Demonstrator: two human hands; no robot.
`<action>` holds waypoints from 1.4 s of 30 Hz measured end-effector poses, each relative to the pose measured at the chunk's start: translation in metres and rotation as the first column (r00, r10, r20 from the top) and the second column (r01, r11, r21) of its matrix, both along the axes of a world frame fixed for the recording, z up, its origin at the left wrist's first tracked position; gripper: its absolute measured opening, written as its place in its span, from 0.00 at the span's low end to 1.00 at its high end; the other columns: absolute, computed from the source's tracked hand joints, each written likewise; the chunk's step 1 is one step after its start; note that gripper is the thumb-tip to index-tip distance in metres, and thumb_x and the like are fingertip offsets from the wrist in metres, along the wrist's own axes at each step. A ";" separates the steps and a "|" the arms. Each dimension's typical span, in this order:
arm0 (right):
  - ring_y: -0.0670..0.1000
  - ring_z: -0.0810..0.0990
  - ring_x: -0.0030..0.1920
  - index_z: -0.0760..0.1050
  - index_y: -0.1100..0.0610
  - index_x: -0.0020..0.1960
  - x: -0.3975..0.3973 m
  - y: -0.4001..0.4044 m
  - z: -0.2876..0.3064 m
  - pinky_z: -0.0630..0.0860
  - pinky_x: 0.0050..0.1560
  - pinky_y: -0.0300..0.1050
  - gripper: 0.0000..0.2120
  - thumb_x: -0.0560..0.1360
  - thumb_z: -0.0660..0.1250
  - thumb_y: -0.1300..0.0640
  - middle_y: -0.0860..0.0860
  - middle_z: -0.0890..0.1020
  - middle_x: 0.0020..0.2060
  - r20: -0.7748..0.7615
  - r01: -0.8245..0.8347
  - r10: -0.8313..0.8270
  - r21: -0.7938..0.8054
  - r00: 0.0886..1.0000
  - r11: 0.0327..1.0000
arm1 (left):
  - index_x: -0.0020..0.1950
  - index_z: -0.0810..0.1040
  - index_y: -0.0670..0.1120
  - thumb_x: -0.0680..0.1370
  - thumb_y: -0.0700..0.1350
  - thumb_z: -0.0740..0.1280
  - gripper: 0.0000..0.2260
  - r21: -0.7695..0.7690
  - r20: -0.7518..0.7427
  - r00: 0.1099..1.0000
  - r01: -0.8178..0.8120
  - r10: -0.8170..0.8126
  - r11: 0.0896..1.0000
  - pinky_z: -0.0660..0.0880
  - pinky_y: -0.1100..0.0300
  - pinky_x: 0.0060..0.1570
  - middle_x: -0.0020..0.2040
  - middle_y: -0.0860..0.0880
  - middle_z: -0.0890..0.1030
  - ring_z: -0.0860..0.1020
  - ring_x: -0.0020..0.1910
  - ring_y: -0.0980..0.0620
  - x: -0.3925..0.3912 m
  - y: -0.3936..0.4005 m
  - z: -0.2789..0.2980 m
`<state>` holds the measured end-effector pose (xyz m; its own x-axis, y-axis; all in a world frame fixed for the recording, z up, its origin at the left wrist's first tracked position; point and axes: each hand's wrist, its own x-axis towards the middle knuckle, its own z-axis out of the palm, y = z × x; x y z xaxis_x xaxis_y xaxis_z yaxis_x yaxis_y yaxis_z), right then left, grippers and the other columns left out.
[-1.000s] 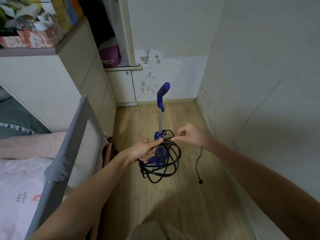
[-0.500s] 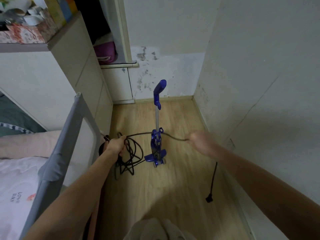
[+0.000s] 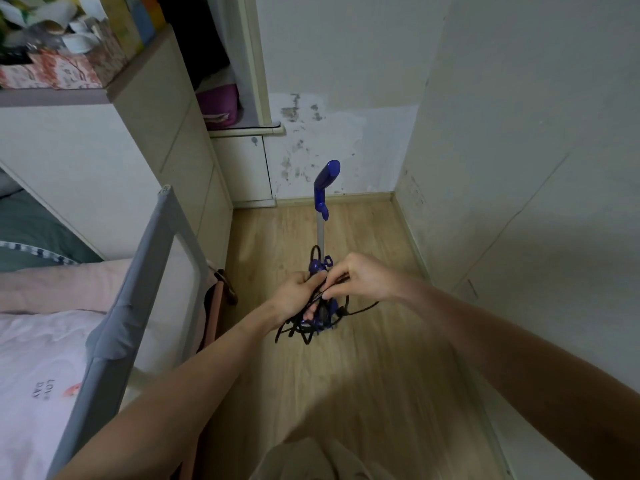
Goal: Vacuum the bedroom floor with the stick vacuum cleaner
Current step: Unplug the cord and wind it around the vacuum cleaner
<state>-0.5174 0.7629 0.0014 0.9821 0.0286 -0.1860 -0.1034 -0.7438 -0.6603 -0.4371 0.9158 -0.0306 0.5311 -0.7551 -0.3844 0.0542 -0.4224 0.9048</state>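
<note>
Two bare forearms, no sleeves

The left hand [image 3: 294,296] and right hand [image 3: 363,277] show no rings, watch or bracelets; both arms are uncovered to the frame's lower corners. Pale beige cloth [image 3: 311,460] of the person's clothing shows at bottom centre.

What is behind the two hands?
Behind the left hand and right hand, which hold the black cord, stands the blue vacuum. Its handle and tube show; the hands and cord cover most of its lower body.
</note>
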 end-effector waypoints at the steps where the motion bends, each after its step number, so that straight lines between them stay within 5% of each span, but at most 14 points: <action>1: 0.41 0.80 0.39 0.84 0.54 0.46 -0.002 -0.002 0.001 0.76 0.45 0.38 0.05 0.72 0.74 0.54 0.42 0.82 0.37 0.011 0.037 -0.037 0.058 0.999 0.998 | 0.35 0.71 0.43 0.84 0.50 0.55 0.20 0.009 -0.010 1.000 0.025 -0.025 1.000 0.67 0.62 0.23 0.21 0.50 0.70 0.68 0.18 0.54 0.001 0.000 -0.002; 5: 0.43 0.80 0.36 0.83 0.54 0.45 -0.015 -0.025 0.002 0.75 0.40 0.33 0.01 0.73 0.73 0.57 0.48 0.82 0.35 0.038 0.151 -0.158 0.150 0.987 0.977 | 0.35 0.71 0.45 0.83 0.52 0.57 0.19 -0.017 -0.140 0.988 0.069 -0.071 0.997 0.60 0.64 0.20 0.23 0.51 0.66 0.62 0.19 0.55 0.020 0.017 -0.015; 9: 0.49 0.77 0.32 0.82 0.53 0.45 -0.029 -0.045 0.000 0.74 0.39 0.39 0.03 0.74 0.72 0.60 0.45 0.81 0.31 0.108 0.254 -0.284 0.231 0.953 0.939 | 0.37 0.72 0.44 0.83 0.51 0.57 0.17 0.020 -0.201 0.979 0.022 -0.018 1.000 0.60 0.65 0.20 0.23 0.50 0.66 0.62 0.19 0.55 0.037 0.036 -0.021; 17: 0.45 0.76 0.32 0.83 0.54 0.48 -0.012 -0.013 -0.010 0.73 0.37 0.34 0.05 0.74 0.72 0.55 0.53 0.83 0.35 0.014 0.247 -0.255 0.207 0.967 0.947 | 0.43 0.76 0.42 0.82 0.55 0.56 0.20 0.099 -0.296 0.950 0.137 -0.102 0.986 0.73 0.63 0.25 0.29 0.46 0.75 0.74 0.24 0.52 0.032 0.027 0.000; 23: 0.39 0.75 0.32 0.83 0.60 0.45 0.004 0.010 -0.015 0.71 0.36 0.31 0.07 0.72 0.74 0.55 0.55 0.83 0.37 0.048 0.325 -0.344 0.225 0.938 0.919 | 0.37 0.71 0.45 0.81 0.59 0.53 0.22 -0.002 -0.307 0.934 0.194 -0.185 0.981 0.58 0.64 0.19 0.22 0.51 0.62 0.59 0.18 0.56 0.027 0.020 0.004; 25: 0.39 0.76 0.38 0.81 0.57 0.50 0.004 0.015 -0.022 0.71 0.41 0.32 0.09 0.72 0.75 0.55 0.51 0.82 0.41 0.078 0.360 -0.388 0.240 0.918 0.901 | 0.35 0.70 0.46 0.80 0.59 0.56 0.21 -0.001 -0.259 0.943 0.216 -0.209 0.976 0.57 0.65 0.18 0.21 0.51 0.62 0.59 0.17 0.56 0.033 0.025 0.001; 27: 0.42 0.75 0.53 0.74 0.52 0.62 0.007 0.019 -0.030 0.69 0.53 0.35 0.22 0.70 0.75 0.51 0.47 0.77 0.55 0.096 0.355 -0.378 0.191 0.921 0.915 | 0.32 0.70 0.47 0.79 0.57 0.61 0.20 0.004 -0.198 0.944 0.270 -0.264 0.963 0.58 0.66 0.19 0.20 0.52 0.63 0.59 0.17 0.55 0.040 0.030 -0.001; 29: 0.45 0.64 0.69 0.65 0.47 0.71 0.012 0.024 -0.040 0.60 0.66 0.40 0.37 0.67 0.77 0.46 0.46 0.67 0.69 0.065 0.258 -0.263 0.081 0.963 0.963 | 0.29 0.70 0.48 0.79 0.54 0.63 0.20 0.014 -0.163 0.928 0.341 -0.334 0.940 0.58 0.66 0.19 0.19 0.52 0.64 0.59 0.16 0.55 0.047 0.033 -0.004; 31: 0.46 0.60 0.74 0.65 0.47 0.72 0.018 0.030 -0.056 0.55 0.71 0.41 0.38 0.66 0.77 0.47 0.47 0.64 0.74 0.022 0.153 -0.154 0.017 0.988 0.988 | 0.29 0.71 0.48 0.80 0.51 0.63 0.19 0.017 -0.160 0.901 0.411 -0.403 0.911 0.57 0.66 0.18 0.20 0.51 0.63 0.60 0.16 0.56 0.052 0.032 -0.007; 34: 0.51 0.80 0.55 0.76 0.55 0.56 0.025 0.032 -0.072 0.77 0.58 0.44 0.15 0.71 0.74 0.57 0.54 0.82 0.53 -0.057 0.244 -0.237 0.252 0.970 0.937 | 0.27 0.74 0.51 0.79 0.49 0.64 0.19 -0.008 -0.139 0.885 0.448 -0.444 0.894 0.57 0.64 0.19 0.21 0.51 0.63 0.60 0.17 0.55 0.063 0.031 -0.011; 36: 0.52 0.83 0.41 0.77 0.57 0.50 0.027 0.024 -0.074 0.79 0.47 0.46 0.07 0.74 0.72 0.58 0.55 0.83 0.39 -0.099 0.305 -0.289 0.361 0.952 0.881 | 0.28 0.77 0.52 0.79 0.49 0.64 0.19 -0.033 -0.075 0.919 0.386 -0.387 0.922 0.58 0.63 0.22 0.21 0.52 0.64 0.61 0.18 0.55 0.077 0.030 -0.013; 39: 0.47 0.76 0.27 0.74 0.58 0.51 0.035 0.013 -0.072 0.75 0.35 0.38 0.03 0.78 0.67 0.60 0.48 0.75 0.26 -0.190 0.348 -0.293 0.577 0.937 0.739 | 0.28 0.76 0.51 0.80 0.49 0.62 0.19 -0.085 0.012 0.984 0.177 -0.176 0.981 0.59 0.61 0.26 0.22 0.53 0.65 0.61 0.21 0.56 0.095 0.022 -0.023; 42: 0.44 0.62 0.22 0.73 0.59 0.52 0.054 0.001 -0.083 0.64 0.24 0.37 0.04 0.80 0.64 0.58 0.44 0.64 0.23 -0.264 0.430 -0.344 0.646 0.901 0.631 | 0.31 0.69 0.48 0.79 0.53 0.62 0.18 -0.095 0.068 0.998 0.019 -0.013 0.995 0.59 0.60 0.27 0.24 0.52 0.64 0.60 0.23 0.55 0.105 0.000 -0.039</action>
